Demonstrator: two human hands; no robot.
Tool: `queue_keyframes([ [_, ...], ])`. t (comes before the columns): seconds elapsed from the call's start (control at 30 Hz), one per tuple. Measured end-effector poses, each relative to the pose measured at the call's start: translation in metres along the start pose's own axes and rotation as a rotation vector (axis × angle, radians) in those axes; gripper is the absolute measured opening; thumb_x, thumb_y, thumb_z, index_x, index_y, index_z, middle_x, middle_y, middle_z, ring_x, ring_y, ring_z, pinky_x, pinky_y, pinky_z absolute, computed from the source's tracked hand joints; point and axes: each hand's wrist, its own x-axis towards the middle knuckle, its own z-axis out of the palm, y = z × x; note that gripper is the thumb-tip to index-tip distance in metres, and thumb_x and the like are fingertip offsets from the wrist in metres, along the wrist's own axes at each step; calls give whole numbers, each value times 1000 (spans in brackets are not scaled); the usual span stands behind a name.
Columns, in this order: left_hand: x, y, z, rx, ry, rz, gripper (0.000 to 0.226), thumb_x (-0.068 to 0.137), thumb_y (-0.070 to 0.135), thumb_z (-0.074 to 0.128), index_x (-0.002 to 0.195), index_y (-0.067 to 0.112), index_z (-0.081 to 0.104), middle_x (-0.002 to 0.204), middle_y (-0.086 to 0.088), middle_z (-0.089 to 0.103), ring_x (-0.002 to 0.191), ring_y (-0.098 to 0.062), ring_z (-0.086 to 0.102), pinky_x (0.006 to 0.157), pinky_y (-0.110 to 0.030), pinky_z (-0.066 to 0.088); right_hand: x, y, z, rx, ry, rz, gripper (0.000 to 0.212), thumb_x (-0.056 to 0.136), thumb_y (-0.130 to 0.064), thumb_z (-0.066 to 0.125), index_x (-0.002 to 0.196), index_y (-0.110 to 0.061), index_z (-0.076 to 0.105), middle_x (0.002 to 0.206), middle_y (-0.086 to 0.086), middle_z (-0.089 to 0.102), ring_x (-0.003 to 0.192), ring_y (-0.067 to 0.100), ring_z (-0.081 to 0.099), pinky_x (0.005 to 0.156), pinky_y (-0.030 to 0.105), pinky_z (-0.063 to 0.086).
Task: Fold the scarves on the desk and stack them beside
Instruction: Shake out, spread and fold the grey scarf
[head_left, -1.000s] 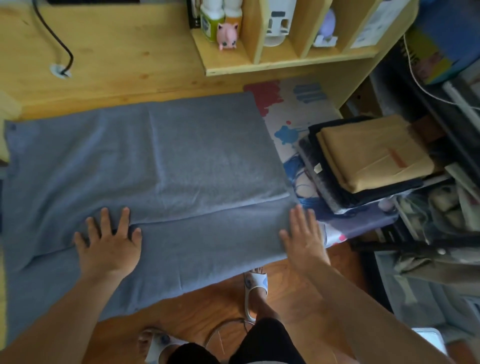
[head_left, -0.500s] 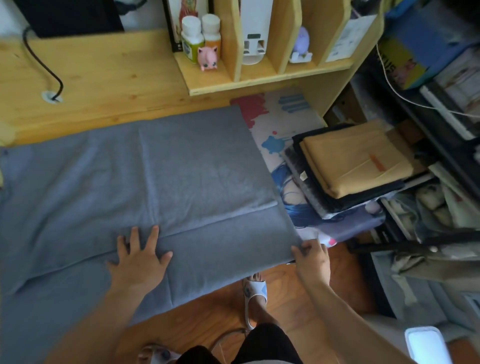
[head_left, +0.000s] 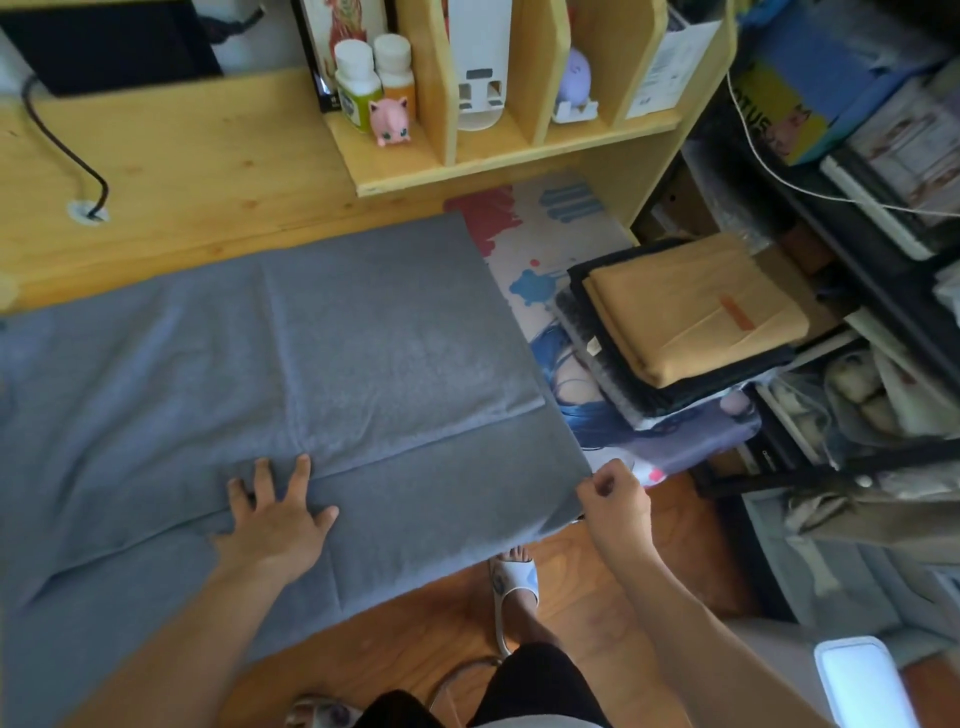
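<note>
A large grey scarf (head_left: 322, 364) lies spread over the wooden desk (head_left: 197, 166), folded once lengthwise, its near part hanging over the front edge. My left hand (head_left: 275, 514) presses flat on it near the fold line, fingers spread. My right hand (head_left: 613, 499) pinches the scarf's near right corner with curled fingers. To the right sits a stack of folded scarves (head_left: 691, 317), a tan one on top of black and grey ones.
A printed desk mat (head_left: 524, 234) shows under the scarf's right end. A wooden shelf (head_left: 498, 150) holds bottles and a pink figure (head_left: 390, 120). A black cable (head_left: 62, 150) enters a desk hole. Cluttered racks stand to the right.
My right hand went from lying flat on the scarf's right end to pinching its corner. My left hand slid right along the fold.
</note>
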Motion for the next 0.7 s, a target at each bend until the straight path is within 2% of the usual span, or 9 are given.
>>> queue_keyframes([
  [0.07,-2,1,-1,1,-10,-7,78,100,67,33,157,46,-16,166,3,-28,154,-34,-19,118,-67,24,4,2,-3,9,25,46,6,90,-13,64,90,-14,58,81,-1,64,79,26,61,65,34,40],
  [0.13,-4,2,-2,3,-9,-10,78,100,67,33,157,46,-16,166,3,-27,154,-34,-18,118,-67,24,7,8,-7,-1,23,116,19,91,-9,61,107,-19,59,91,0,65,80,25,62,65,30,41],
  [0.2,-3,2,-2,1,3,-5,78,100,67,33,157,46,-16,166,2,-27,154,-34,-18,117,-67,24,11,16,-13,-87,44,140,26,91,-5,57,112,-20,60,102,7,66,80,25,59,67,31,42],
  [0.3,-2,1,0,5,11,-2,78,100,67,31,157,45,-18,166,1,-27,154,-35,-17,117,-67,24,11,15,-19,-208,115,53,24,90,-6,57,110,-17,63,114,11,64,93,31,57,77,34,39],
  [0.4,-3,4,-1,40,39,-2,77,100,67,35,159,44,-10,169,-2,-14,155,-37,-4,118,-64,24,4,-19,10,-229,2,-83,21,93,-12,56,112,-14,63,109,10,65,92,30,61,74,32,38],
  [0.47,-4,1,-6,79,206,21,74,97,60,50,159,37,15,164,-10,21,146,-40,27,113,-61,32,0,-57,45,6,-147,66,13,93,-16,58,103,-12,65,99,11,69,83,28,66,66,32,48],
  [0.53,1,-22,-10,84,408,42,75,79,36,78,146,20,48,133,-20,54,115,-45,56,94,-60,45,7,-94,75,559,-255,445,6,95,-12,62,92,-6,62,85,15,65,64,26,65,47,29,54],
  [0.6,12,-60,-14,106,489,9,79,60,16,87,134,9,61,118,-26,59,100,-49,59,82,-61,47,27,-114,94,930,-245,668,6,97,-12,63,96,-7,59,76,14,60,50,22,62,38,23,51],
  [0.7,30,-121,-23,193,488,-77,76,53,4,88,125,2,66,110,-30,55,91,-54,57,68,-63,49,63,-124,109,977,-282,708,15,100,-25,60,86,-21,54,49,1,57,29,6,50,32,12,36],
])
